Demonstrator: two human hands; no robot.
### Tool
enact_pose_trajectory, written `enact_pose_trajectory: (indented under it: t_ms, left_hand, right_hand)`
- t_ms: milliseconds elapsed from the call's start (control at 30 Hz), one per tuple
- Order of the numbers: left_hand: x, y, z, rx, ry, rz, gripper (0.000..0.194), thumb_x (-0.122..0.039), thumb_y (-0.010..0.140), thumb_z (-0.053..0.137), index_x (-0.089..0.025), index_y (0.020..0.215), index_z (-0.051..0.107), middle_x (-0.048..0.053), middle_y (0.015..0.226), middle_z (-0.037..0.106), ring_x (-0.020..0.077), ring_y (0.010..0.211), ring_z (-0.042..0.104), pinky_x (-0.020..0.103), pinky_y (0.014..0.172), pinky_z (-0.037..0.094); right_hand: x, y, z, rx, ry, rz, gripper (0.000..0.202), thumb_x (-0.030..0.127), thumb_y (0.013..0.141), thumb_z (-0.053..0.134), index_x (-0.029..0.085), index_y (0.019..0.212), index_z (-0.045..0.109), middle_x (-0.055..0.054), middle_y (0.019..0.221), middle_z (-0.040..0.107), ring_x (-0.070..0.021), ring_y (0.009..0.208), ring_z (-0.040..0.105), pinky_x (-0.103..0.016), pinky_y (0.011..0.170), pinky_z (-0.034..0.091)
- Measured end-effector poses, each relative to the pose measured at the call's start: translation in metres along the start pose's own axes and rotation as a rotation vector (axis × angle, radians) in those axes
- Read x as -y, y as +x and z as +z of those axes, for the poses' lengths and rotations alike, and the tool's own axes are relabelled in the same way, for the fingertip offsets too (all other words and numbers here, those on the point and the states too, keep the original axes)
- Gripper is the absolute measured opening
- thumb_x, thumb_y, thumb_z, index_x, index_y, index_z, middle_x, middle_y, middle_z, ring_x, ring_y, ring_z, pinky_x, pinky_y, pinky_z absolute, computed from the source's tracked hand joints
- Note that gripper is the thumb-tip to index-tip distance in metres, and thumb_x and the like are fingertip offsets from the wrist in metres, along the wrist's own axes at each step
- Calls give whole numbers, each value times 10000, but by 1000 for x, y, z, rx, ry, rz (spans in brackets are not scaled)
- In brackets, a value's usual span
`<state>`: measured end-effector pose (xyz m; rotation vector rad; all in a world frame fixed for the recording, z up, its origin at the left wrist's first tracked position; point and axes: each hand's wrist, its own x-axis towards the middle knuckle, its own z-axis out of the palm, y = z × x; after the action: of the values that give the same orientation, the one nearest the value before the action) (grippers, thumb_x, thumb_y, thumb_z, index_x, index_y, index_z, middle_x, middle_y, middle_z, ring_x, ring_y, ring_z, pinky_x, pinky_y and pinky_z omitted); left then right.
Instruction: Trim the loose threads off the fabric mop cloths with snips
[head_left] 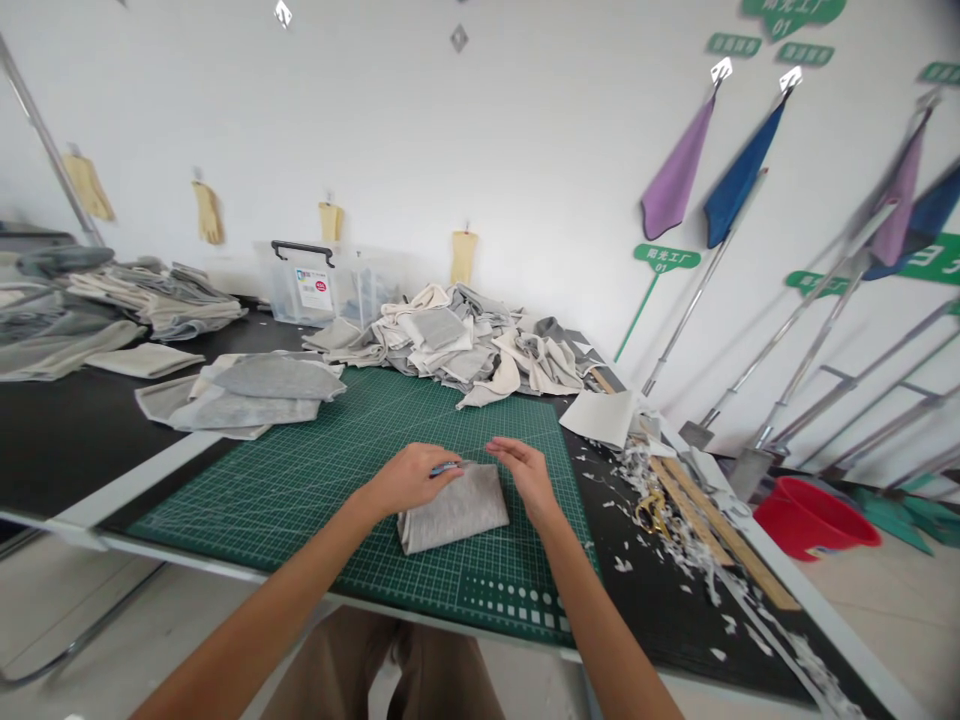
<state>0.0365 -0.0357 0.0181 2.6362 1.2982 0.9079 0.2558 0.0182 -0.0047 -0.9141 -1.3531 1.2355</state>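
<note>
1. While the left hand (pixel 409 478) sits over the upper left part of the work, its grip is clamped on a small blue tool (pixel 445 468), business end hard to make out.
2. Across the way, the right hand (pixel 526 480) has nothing visible in its grip: fingers loosely cupped, turned in toward the left hand.
3. And between them, a little nearer the body, there's the folded grey cloth (pixel 457 512)! Its longer side runs left to right, slanting up slightly at the right end.
4. Here's the key relation: the left hand is nearer, overlapping the cloth's far left edge, though whether skin meets fabric I cannot tell. The right hand stands just beside the far right corner, seemingly apart.
5. Underneath it all, the green cutting mat (pixel 360 425) lies on the black worktop (pixel 637 620).
6. Further out, a big heap of cloths (pixel 442 335) behind, a smaller stack (pixel 255 395) off left, gold-handled scissors (pixel 651 512) off right among pale scraps (pixel 694 550).
</note>
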Motion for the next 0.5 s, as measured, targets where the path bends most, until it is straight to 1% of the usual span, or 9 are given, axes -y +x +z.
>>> enact_pose_trajectory:
  t_ms: [67, 167, 233, 300, 400, 500]
  left_hand:
    - [5, -8, -5, 15, 26, -25, 309, -378, 914, 524, -173, 1096, 667, 71, 938, 721, 187, 825, 657, 277, 764, 469]
    - [7, -22, -12, 64, 34, -33, 272, -348, 912, 531, -168, 1041, 688, 64, 879, 723, 181, 779, 658, 274, 744, 465]
    - [4, -31, -17, 67, -6, -31, 264, -337, 928, 507, -175, 1026, 692, 55, 887, 726, 165, 770, 659, 257, 730, 462]
    - [-4, -36, -20, 54, -50, -21, 275, -360, 928, 509, -187, 1052, 682, 51, 913, 726, 154, 773, 659, 244, 723, 463]
    - [-19, -34, -18, 92, -49, 30, 303, -393, 913, 529, -197, 1102, 662, 53, 927, 719, 167, 801, 654, 252, 744, 465]
    - [-31, -21, -11, 153, 10, 69, 287, -366, 931, 499, -186, 1067, 676, 56, 862, 711, 180, 779, 650, 255, 723, 458]
  right_hand:
    - [0, -1, 1, 7, -1, 5, 256, 323, 710, 690, 193, 928, 721, -79, 933, 746, -244, 953, 677, -421, 966, 451]
    - [0, -1, 2, 15, 1, 13, 257, 318, 716, 688, 194, 939, 720, -78, 942, 744, -242, 962, 674, -419, 972, 446]
    - [0, -1, 3, 19, 6, 16, 258, 313, 712, 690, 194, 939, 720, -77, 942, 744, -242, 964, 673, -415, 967, 450]
    - [0, -2, 4, 18, 10, 18, 260, 313, 703, 698, 194, 933, 721, -77, 938, 745, -244, 966, 673, -414, 966, 451]
    - [1, -2, 5, 14, 9, 19, 267, 320, 692, 709, 195, 927, 721, -77, 936, 746, -246, 973, 671, -415, 975, 443]
    - [1, -2, 4, 13, 4, 19, 276, 328, 693, 705, 194, 934, 717, -79, 932, 746, -247, 964, 673, -421, 972, 445]
